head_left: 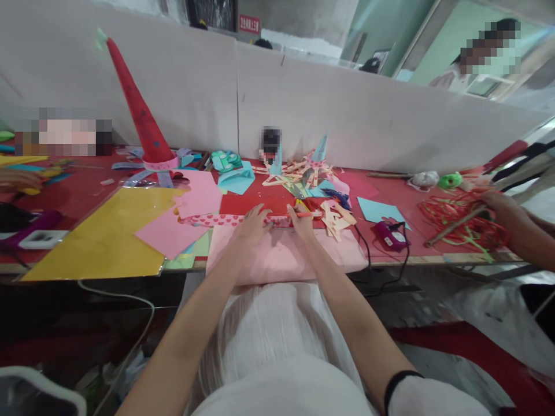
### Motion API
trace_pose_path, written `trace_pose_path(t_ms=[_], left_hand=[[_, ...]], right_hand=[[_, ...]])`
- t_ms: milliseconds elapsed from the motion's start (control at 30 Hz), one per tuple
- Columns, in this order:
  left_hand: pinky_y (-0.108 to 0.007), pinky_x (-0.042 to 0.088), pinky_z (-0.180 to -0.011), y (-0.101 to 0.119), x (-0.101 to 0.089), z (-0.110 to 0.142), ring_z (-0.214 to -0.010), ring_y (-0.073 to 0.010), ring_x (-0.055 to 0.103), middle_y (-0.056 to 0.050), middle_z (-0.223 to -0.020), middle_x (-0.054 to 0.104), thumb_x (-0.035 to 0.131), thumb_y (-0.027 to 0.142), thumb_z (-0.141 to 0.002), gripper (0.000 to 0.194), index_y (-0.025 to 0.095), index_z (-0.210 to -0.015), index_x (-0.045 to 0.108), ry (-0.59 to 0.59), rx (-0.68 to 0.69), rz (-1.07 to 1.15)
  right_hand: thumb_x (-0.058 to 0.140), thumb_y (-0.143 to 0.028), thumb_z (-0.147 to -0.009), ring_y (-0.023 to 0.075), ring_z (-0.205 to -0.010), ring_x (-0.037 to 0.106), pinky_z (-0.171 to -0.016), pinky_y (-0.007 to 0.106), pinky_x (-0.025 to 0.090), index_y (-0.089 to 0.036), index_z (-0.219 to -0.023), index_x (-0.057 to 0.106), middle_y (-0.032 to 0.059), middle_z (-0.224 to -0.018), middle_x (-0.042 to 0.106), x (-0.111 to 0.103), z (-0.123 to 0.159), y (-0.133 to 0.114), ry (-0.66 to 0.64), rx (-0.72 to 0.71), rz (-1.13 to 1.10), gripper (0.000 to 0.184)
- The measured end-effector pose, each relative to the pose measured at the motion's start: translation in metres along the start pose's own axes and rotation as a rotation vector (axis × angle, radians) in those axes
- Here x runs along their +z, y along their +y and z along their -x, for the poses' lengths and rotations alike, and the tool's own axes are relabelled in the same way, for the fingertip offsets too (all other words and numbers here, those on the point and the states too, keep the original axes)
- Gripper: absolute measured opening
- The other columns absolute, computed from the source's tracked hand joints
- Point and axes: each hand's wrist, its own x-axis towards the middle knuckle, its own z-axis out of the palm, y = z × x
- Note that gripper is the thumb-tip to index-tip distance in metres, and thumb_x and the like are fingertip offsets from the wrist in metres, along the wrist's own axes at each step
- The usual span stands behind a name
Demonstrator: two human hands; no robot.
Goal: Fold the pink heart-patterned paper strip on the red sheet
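A long pink strip with red hearts [212, 220] lies across the front of the table, along the lower edge of a red paper sheet [234, 204]. My left hand [256, 224] lies over the strip with its fingers spread, pressing it down. My right hand [300, 222] is at the strip's right end, its fingers closed on a thin red pencil-like stick [311, 214]. Below both hands is a pale pink sheet [277, 263] reaching the table edge. Flat wooden sticks [335, 222] are heaped just right of my right hand.
A tall red paper cone [141, 110] stands back left, a small blue cone [319, 149] at the back. Yellow sheet [104, 231] and pink paper [199, 193] lie left. A purple glue-gun-like device [391, 236] with a cord is right. Another person's hand [505, 211] is near tangled red string [459, 216].
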Motion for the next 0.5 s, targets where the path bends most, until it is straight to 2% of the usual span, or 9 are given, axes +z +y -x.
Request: trace_pose_path(t_ms=[100, 267, 500], left_hand=[[-0.038, 0.033, -0.110, -0.0001, -0.0005, 0.0004, -0.132, -0.0239, 0.040, -0.010, -0.141, 0.046, 0.052, 0.027, -0.087, 0.029, 0.019, -0.114, 0.060, -0.001, 0.024, -0.013], [-0.039, 0.035, -0.108, 0.0002, -0.0010, 0.0004, -0.129, -0.0249, 0.043, -0.010, -0.139, 0.047, 0.054, 0.027, -0.086, 0.026, 0.020, -0.110, 0.061, -0.012, -0.005, -0.019], [-0.042, 0.035, -0.108, 0.0012, -0.0021, 0.0004, -0.130, -0.0262, 0.042, -0.010, -0.139, 0.047, 0.054, 0.027, -0.086, 0.028, 0.021, -0.112, 0.059, -0.031, -0.012, -0.042]], right_hand=[[0.050, -0.058, -0.080, 0.0108, -0.051, 0.043, -0.056, 0.026, 0.038, -0.023, -0.061, 0.040, -0.0053, -0.050, 0.043, -0.0001, 0.0010, -0.0048, 0.004, 0.018, -0.035, 0.041], [0.056, -0.058, -0.075, 0.0116, -0.056, 0.049, -0.055, 0.026, 0.043, -0.023, -0.065, 0.042, -0.0037, -0.060, 0.047, 0.0016, 0.0006, -0.0093, 0.117, 0.041, -0.135, 0.039], [0.058, -0.056, -0.074, 0.0123, -0.056, 0.050, -0.060, 0.027, 0.043, -0.023, -0.062, 0.041, -0.0049, -0.055, 0.046, 0.0055, 0.0029, -0.0085, -0.004, 0.003, -0.130, 0.039]])
